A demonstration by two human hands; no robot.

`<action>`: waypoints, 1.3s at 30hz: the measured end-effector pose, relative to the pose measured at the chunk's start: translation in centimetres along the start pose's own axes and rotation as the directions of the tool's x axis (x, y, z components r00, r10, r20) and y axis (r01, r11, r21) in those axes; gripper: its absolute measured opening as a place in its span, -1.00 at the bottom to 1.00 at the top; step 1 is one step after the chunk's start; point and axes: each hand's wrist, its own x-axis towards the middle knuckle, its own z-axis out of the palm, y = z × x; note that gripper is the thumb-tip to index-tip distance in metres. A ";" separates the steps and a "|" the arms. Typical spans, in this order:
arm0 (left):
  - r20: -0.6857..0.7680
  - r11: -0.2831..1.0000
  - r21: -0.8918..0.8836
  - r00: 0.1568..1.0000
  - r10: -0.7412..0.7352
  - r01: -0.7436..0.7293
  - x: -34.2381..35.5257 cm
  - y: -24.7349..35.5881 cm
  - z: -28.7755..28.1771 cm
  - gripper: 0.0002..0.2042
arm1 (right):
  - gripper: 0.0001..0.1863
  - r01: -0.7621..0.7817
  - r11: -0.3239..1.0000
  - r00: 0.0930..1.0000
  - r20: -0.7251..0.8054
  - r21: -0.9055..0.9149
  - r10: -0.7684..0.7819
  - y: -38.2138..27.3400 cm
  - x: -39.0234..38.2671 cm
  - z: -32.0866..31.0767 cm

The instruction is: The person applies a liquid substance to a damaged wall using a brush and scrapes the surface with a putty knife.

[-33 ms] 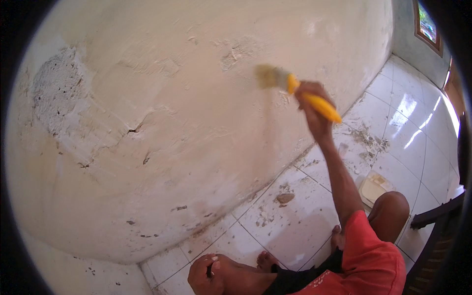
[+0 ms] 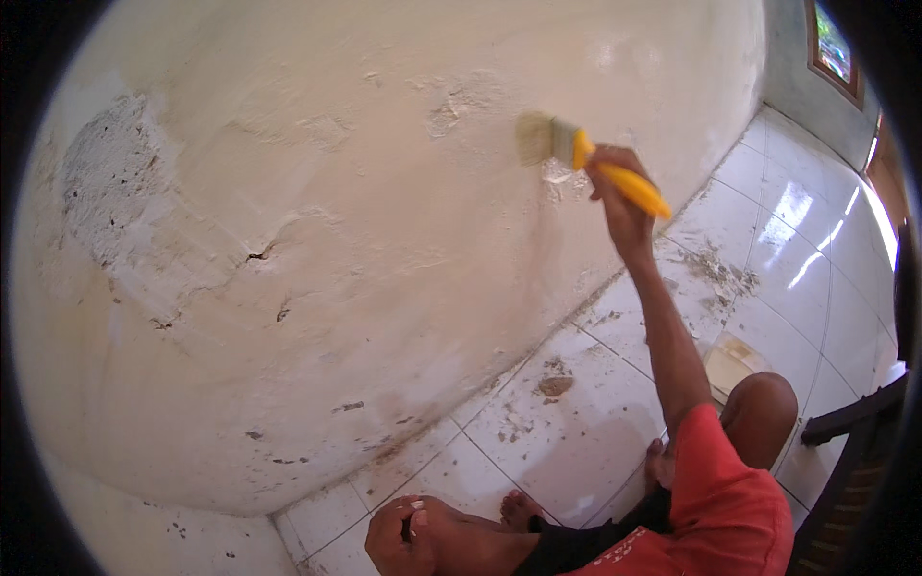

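My right hand (image 2: 619,182) grips the yellow handle of a paintbrush (image 2: 629,182), its pale bristles against the cream wall (image 2: 403,211), just right of a roughened, flaked patch (image 2: 456,106). At the wall's left is a larger patch of bare, pitted plaster (image 2: 110,182), with a crack below and right of it. My left hand (image 2: 399,533) seems to be at my left knee near the lower edge, fingers curled, with pale marks on them; what they hold, if anything, is hard to make out.
The white tiled floor (image 2: 816,317) along the wall has scattered debris (image 2: 552,384) and a pale flat object (image 2: 730,355) by my right knee. A dark wooden piece of furniture (image 2: 855,413) stands at the right edge. A window (image 2: 836,48) and brown doorway lie at top right.
My right hand and the brush have moved slightly up and to the right along the wall. The lower body has hardly moved.
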 end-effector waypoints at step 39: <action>-0.043 0.996 -0.055 0.996 -0.078 0.076 -0.6 0.5 0.8 -0.90 | -0.81 0.077 0.951 0.988 -0.107 -0.299 -0.114 5.8 -7.3 -4.9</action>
